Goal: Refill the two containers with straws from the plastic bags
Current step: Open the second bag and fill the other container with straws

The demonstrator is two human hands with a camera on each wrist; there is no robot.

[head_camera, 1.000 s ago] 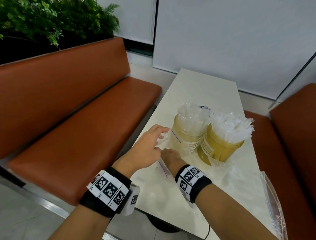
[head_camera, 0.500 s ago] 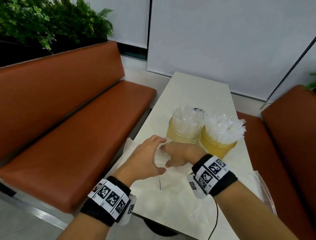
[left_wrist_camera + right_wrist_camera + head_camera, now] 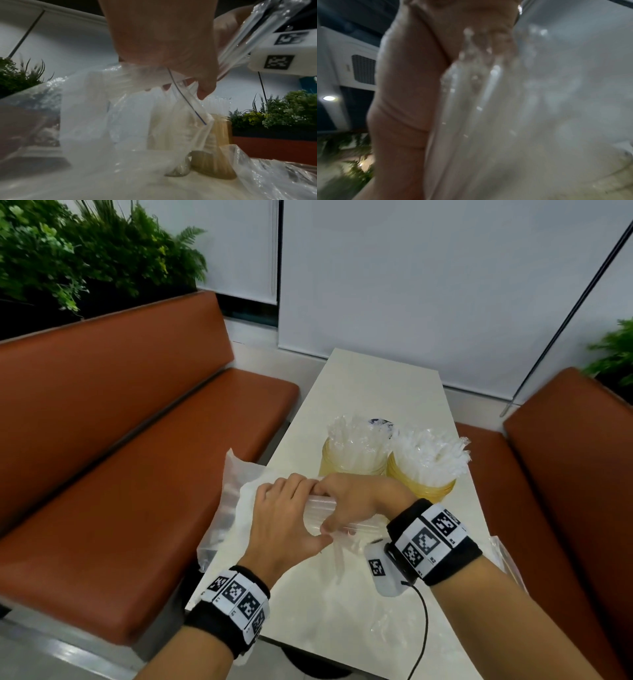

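Two yellowish containers [image 3: 352,467] [image 3: 426,487] stand side by side mid-table, each full of clear wrapped straws [image 3: 428,457]. In front of them my left hand [image 3: 291,515] grips the mouth of a clear plastic bag [image 3: 236,501], which droops over the table's left edge. My right hand [image 3: 356,498] is curled round a bundle of wrapped straws [image 3: 320,510] at the bag's mouth. In the left wrist view the left hand [image 3: 164,44] pinches the bag [image 3: 96,108] by its blue zip line. The right wrist view shows the right hand [image 3: 406,94] holding the straws [image 3: 471,108].
The white table [image 3: 376,392] runs between two orange benches [image 3: 120,474] [image 3: 565,491]. Another clear bag [image 3: 507,556] lies at the table's right edge, and thin plastic [image 3: 387,621] lies on the near end. Plants [image 3: 85,258] stand behind the left bench.
Both hands rose off the table with the bag. The right hand swung rightward and now grips straws at the bag's mouth. The bag now hangs over the left edge.
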